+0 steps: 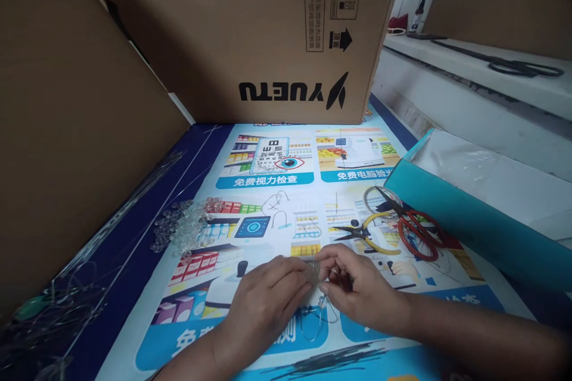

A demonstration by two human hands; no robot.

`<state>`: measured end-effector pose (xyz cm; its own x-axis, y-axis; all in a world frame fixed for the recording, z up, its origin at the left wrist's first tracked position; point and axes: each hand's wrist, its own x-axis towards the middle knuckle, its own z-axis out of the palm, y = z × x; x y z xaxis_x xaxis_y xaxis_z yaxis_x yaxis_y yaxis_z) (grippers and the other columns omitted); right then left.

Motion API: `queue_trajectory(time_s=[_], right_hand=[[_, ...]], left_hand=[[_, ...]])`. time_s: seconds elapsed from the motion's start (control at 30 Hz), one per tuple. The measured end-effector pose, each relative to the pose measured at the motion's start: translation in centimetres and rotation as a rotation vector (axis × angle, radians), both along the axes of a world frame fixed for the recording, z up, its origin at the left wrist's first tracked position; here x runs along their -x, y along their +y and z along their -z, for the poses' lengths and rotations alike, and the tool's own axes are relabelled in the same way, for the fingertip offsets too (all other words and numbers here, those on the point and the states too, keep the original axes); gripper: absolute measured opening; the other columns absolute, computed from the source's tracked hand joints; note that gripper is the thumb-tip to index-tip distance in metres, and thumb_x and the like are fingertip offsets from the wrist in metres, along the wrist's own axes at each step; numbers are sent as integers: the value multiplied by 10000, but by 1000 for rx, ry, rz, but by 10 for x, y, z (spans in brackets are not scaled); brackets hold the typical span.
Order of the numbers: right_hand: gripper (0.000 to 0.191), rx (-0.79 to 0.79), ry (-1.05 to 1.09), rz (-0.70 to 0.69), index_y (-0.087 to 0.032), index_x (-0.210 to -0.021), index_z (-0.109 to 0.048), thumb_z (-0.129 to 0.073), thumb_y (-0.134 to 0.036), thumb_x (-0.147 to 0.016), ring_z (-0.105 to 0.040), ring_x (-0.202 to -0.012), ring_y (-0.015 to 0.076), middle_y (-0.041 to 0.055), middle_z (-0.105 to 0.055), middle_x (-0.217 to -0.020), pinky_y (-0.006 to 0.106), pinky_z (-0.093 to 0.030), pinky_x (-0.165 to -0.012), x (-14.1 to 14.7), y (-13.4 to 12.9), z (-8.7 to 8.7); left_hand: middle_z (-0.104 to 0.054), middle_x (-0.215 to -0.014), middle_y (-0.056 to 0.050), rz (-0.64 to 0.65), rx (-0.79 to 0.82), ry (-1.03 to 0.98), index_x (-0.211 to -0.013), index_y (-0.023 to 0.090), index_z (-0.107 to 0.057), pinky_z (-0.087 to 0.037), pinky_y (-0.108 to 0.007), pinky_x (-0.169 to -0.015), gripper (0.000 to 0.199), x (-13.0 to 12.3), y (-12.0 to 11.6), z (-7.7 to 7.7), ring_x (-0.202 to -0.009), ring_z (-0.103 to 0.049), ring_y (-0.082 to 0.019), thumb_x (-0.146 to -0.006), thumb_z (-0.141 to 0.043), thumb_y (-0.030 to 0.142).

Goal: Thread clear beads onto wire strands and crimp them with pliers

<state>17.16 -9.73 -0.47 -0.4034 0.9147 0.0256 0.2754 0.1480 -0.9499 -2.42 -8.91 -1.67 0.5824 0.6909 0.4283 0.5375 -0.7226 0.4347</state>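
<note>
Over the printed sheet, my left hand [272, 297] is closed, thumb and fingers pinching a thin wire [314, 265]. My right hand [361, 292] faces it, also closed, with fingertips pinching the same wire a short way to the right. Below the fingertips the wire makes loose loops, with a clear bead [322, 302] on it. Just beyond my right hand lie yellow-handled pliers [369, 233] with dark pointed jaws. Beside them are red-handled scissors [415, 223]. A heap of clear beads [185, 229] sits to the left, some of them pinkish.
Dark wire lengths [330, 358] lie at the near edge. Bent wire pieces [276, 202] rest farther out. A tangle of wires [67, 303] is at left. Cardboard [223, 41] walls off the back and left. A teal box [473, 220] stands right; black scissors [513, 65] lie on a ledge.
</note>
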Motion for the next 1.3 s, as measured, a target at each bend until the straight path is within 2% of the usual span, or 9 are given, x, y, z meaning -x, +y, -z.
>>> queue_trajectory(time_s=[0.27, 0.4, 0.53, 0.73, 0.93, 1.3], right_hand=[[365, 63, 78, 27, -225, -1042, -418, -485, -62, -723, -452, -605, 67, -31, -503, -794, 195, -395, -555, 1, -1, 7], [374, 89, 122, 33, -229, -1044, -414, -484, -54, -720, -447, -611, 65, -39, -495, -785, 195, -396, -568, 2, 0, 8], [373, 88, 119, 27, -225, -1037, -420, -489, -52, -713, -448, -614, 66, -39, -492, -782, 194, -393, -566, 1, 0, 8], [380, 93, 104, 37, -225, -1035, -423, -502, -55, -704, -441, -591, 65, -45, -494, -760, 192, -387, -553, 3, -1, 7], [335, 109, 148, -5, -220, -1005, -424, -493, -62, -718, -446, -589, 69, -45, -502, -749, 198, -388, -551, 8, 0, 0], [311, 127, 187, -29, -214, -987, -453, -496, -59, -720, -463, -630, 77, -31, -514, -776, 207, -402, -577, 13, 5, -9]], left_hand=[[-639, -935, -34, 40, -22, 32, -858, 181, -596, -490, -300, -692, 84, 1, -2, -1, -798, -583, -156, -829, -522, 155], [-639, -989, -37, 97, 7, 32, -880, 186, -598, -497, -309, -727, 128, 0, -2, -4, -861, -587, -160, -838, -492, 127], [-641, -1002, -49, 101, -12, 33, -932, 182, -594, -500, -307, -742, 157, 0, -2, -4, -886, -590, -164, -843, -479, 123], [-661, -931, -36, 6, -76, 26, -934, 180, -572, -498, -278, -715, 122, 0, -2, 2, -821, -616, -152, -838, -507, 143], [-670, -772, -10, -122, -66, 20, -891, 193, -556, -469, -237, -592, 79, -5, -5, -1, -653, -622, -138, -831, -507, 174], [-641, -705, 26, -251, 208, -155, -863, 205, -509, -422, -186, -504, 81, -8, -8, -2, -559, -591, -102, -802, -504, 153]])
